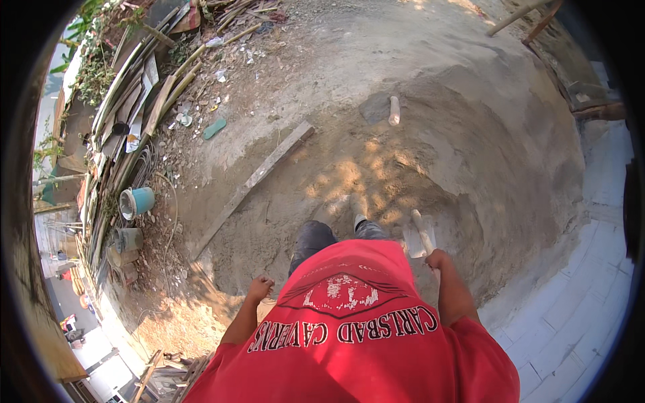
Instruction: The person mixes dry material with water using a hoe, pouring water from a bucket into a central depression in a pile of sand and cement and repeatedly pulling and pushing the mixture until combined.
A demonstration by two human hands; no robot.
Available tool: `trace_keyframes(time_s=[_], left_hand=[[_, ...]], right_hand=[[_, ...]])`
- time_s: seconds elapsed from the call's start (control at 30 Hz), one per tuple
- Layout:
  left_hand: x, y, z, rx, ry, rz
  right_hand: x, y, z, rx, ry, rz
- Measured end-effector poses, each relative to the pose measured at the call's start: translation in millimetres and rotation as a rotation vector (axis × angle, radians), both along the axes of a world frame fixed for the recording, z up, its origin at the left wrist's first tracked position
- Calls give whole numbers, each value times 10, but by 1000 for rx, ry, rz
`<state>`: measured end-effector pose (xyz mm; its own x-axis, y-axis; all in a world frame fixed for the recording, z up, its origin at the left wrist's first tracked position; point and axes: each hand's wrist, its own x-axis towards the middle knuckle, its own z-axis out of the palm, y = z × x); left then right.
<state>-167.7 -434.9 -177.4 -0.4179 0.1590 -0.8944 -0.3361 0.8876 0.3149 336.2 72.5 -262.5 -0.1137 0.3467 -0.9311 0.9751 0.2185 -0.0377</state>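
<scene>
My right hand is wrapped round the pale wooden handle of a tool with a flat light-grey blade. That blade is low over the sandy mortar by my feet; whether it touches the surface I cannot tell. My left hand hangs at my left side, its fingers curled in, with nothing visible in them. Farther ahead, a second tool lies on the mortar, with a thick wooden handle and a dark grey blade. To my left a long straight board rests slantwise on the ground.
A blue-and-white bucket and a grey bucket stand at the left. Bamboo poles and scrap planks are piled behind them, near a green sandal sole. White blocks edge the right side. Poles lean at the far right.
</scene>
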Motion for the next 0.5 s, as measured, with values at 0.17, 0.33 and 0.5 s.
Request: trace_keyframes(time_s=[0.17, 0.33, 0.5], left_hand=[[-195, 1213, 680, -3, 224, -327], [-739, 2639, 657, 88, 327, -715], [-1687, 3341, 659, 234, 261, -482]], right_hand=[[-575, 634, -47, 97, -1, 24], [-575, 459, -35, 276, 83, -41], [-1174, 245, -47, 229, 184, -222]])
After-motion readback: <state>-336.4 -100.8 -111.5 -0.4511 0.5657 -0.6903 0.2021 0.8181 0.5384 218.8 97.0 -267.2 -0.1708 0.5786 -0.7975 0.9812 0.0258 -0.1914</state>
